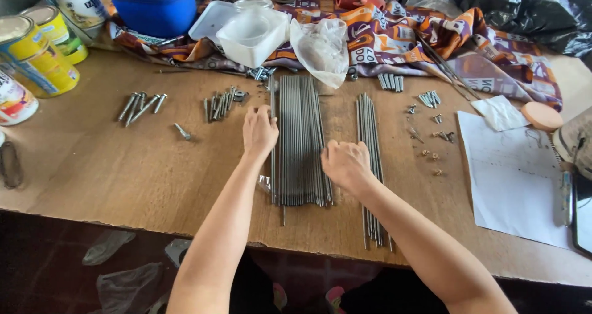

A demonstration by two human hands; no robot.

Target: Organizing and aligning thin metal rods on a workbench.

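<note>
A wide row of thin metal rods (300, 138) lies flat on the wooden table (123, 172), running away from me. My left hand (259, 131) rests on the row's left edge, fingers together and pressed down on the rods. My right hand (345, 163) is curled at the row's right edge, fingers bent on the rods there. A narrower bundle of the same rods (370, 160) lies just right of my right hand, reaching past the table's near edge.
Bolts (140, 106) and shorter screws (219, 103) lie left of the rods. Small screws (428, 98) and nuts are scattered right. Behind are a white plastic tub (253, 36), clear bag (322, 49), blue bucket (154, 9), patterned cloth (431, 43), tins (34, 55); paper sheet (512, 178) right.
</note>
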